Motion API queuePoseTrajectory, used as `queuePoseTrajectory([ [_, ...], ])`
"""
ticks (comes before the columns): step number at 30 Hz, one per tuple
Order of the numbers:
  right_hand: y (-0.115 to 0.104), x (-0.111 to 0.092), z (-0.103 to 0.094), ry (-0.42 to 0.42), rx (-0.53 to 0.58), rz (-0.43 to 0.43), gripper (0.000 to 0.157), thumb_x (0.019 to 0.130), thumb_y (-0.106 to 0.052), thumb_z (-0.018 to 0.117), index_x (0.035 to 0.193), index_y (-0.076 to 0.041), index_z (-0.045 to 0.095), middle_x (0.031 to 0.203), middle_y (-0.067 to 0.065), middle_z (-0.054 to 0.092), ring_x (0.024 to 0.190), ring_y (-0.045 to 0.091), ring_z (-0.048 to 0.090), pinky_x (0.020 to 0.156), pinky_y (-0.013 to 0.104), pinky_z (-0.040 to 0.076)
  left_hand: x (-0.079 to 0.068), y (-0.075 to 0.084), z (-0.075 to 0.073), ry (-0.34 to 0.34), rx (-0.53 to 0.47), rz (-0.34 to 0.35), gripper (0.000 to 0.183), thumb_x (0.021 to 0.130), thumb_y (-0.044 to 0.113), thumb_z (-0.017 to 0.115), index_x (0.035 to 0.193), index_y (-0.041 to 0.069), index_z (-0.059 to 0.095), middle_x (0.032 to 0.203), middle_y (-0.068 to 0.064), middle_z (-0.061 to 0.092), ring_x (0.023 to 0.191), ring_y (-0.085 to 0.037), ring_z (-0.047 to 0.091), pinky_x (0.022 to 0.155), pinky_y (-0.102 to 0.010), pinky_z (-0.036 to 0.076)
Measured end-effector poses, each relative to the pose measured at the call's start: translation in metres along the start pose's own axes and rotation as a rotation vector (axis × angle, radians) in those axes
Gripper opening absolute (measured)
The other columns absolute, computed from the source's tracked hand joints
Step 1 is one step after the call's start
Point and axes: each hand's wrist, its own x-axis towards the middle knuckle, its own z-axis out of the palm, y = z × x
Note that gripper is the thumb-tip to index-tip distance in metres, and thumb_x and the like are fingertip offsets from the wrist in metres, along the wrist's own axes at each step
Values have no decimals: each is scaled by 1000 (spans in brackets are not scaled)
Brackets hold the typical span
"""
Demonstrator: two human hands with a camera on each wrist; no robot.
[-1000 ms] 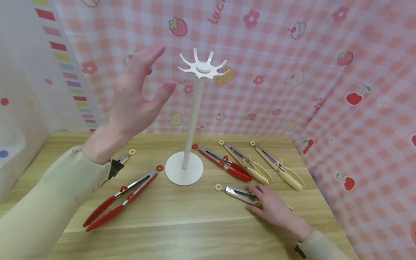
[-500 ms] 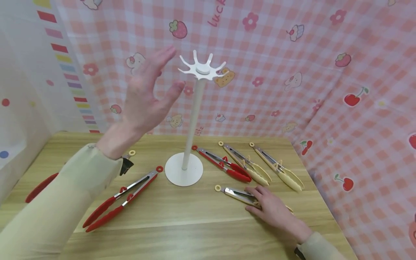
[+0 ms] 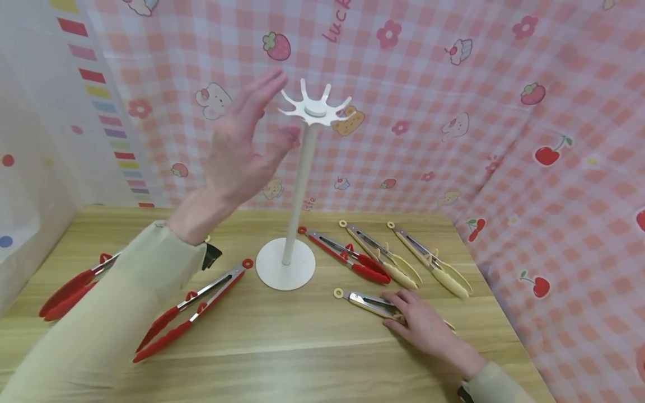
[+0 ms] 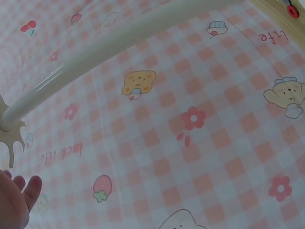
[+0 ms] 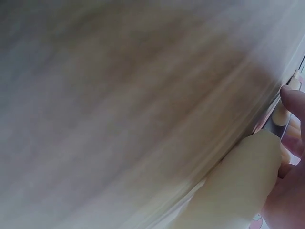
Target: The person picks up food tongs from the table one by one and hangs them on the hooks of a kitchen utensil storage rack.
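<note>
A white stand (image 3: pixel 300 193) has a round base and a top ring of hooks (image 3: pixel 316 110). My left hand (image 3: pixel 241 148) is raised just left of that hook top, fingers and thumb spread apart, holding nothing. In the left wrist view the fingers (image 4: pixel 31 191) appear close to the hooks (image 4: pixel 13 143); whether they touch, I cannot tell. At the right, my right hand (image 3: pixel 425 324) grips a pair of cream-tipped tongs (image 3: pixel 368 302) lying on the table. Thumb and fingers lie around the tongs' middle (image 5: pixel 274 126) in the right wrist view, and the hand covers part of them.
Red tongs (image 3: pixel 345 254) and two cream tongs (image 3: pixel 385 254) (image 3: pixel 428 257) lie right of the base. Left of it are red tongs (image 3: pixel 194 313) and another red pair (image 3: pixel 75 291), partly behind the left sleeve. Checked cloth (image 3: pixel 423 84) hangs behind the wooden table (image 3: pixel 282 347).
My left hand has moved rightward, up close to the stand's hook top, and more of the far-left red tongs shows. The right hand has stayed on the cream tongs.
</note>
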Motion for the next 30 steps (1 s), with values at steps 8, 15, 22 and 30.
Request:
queuePoseTrajectory([
  [8,-1,0,0,-6,-8,-12,50,92,-32,81,137,-16,66,116,-1,68,102,13,67,85,37,60,0,-2,6,35,-47,68,58,106,49,57,136,0,65,143,-23,66,132,-34,67,116,-35,53],
  [15,-1,2,1,2,-2,4,48,93,-32,81,136,-15,67,116,-1,68,101,11,66,82,35,59,0,-3,8,58,-82,119,39,103,29,68,127,-1,71,135,-25,71,138,-39,63,124,-36,46],
  [22,0,3,3,10,-9,6,47,93,-32,81,135,-14,68,114,-2,68,97,9,63,80,33,58,3,-2,7,0,-36,116,25,96,7,74,120,-1,75,126,-23,75,140,-41,61,126,-35,42],
  [30,0,2,0,-3,-10,17,45,93,-31,81,133,-14,69,113,-1,67,91,7,59,74,28,55,1,0,7,-29,-9,88,21,99,12,72,117,2,78,121,-21,78,140,-41,60,127,-35,41],
])
